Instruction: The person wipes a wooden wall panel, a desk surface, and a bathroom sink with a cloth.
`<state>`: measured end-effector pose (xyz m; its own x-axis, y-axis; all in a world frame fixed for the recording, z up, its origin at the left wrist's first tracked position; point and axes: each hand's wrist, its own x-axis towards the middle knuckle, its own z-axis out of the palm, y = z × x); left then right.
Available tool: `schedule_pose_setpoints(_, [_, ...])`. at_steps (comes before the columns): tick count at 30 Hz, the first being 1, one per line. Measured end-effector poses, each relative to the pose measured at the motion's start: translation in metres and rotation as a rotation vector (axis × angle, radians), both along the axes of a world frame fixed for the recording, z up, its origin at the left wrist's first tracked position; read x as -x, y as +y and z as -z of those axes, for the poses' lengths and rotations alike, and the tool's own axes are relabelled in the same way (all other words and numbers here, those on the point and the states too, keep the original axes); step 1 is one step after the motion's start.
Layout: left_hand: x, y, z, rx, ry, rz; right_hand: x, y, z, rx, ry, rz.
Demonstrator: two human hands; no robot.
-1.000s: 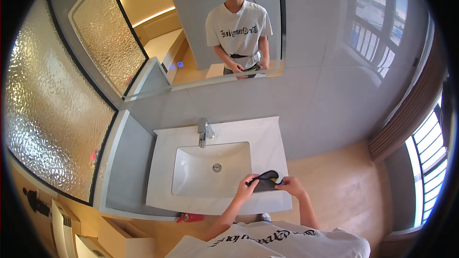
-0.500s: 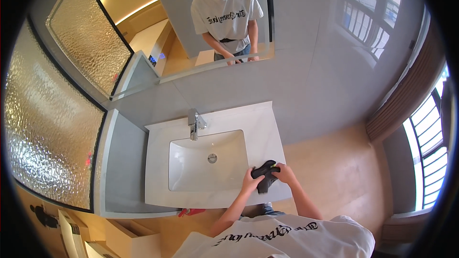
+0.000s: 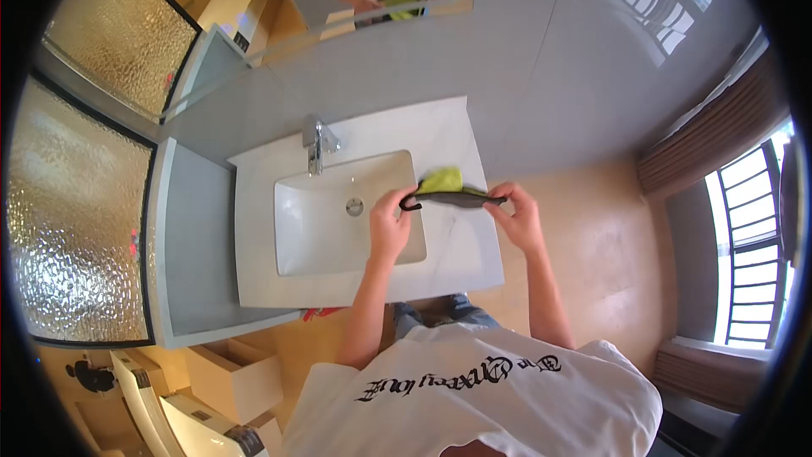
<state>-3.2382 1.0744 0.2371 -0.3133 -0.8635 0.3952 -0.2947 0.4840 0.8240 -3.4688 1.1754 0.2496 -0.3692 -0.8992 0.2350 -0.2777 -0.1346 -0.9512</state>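
A black and yellow-green cloth item [image 3: 452, 198] is stretched out sideways over the right part of the white counter [image 3: 461, 245]; its exact kind does not show. My left hand [image 3: 390, 224] pinches its left end, where a black edge curls over into a hook shape. My right hand [image 3: 518, 218] grips the pointed right end between thumb and fingers. Between the hands runs a dark band, and the bright yellow-green part sticks up behind it. Just left of my left hand lies the white sink basin [image 3: 292, 233], beneath a chrome faucet [image 3: 315, 148].
A mirror [image 3: 372, 2] hangs on the grey wall ahead, partly reflecting my hands and the cloth. Textured glass panels [image 3: 85, 211] stand at the left, beside a grey side wall. An open drawer [image 3: 241, 372] is at the lower left. A barred window [image 3: 753, 245] is at the right.
Both hands have risen and moved farther apart. The bunched dark cloth is now spread between them, with much more yellow-green showing. The head view has shifted, so the sink sits higher.
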Motion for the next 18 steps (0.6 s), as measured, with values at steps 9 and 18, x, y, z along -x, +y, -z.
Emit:
schedule_pose_setpoints(9, [-0.02, 0.057, 0.038, 0.282, -0.182, -0.042, 0.014, 0.05, 0.018, -0.28, 0.257, -0.263])
schedule_pose_setpoints(18, [-0.024, 0.117, 0.063, -0.391, 0.088, 0.101, 0.021, 0.076, 0.015, -0.608, 0.213, -0.522])
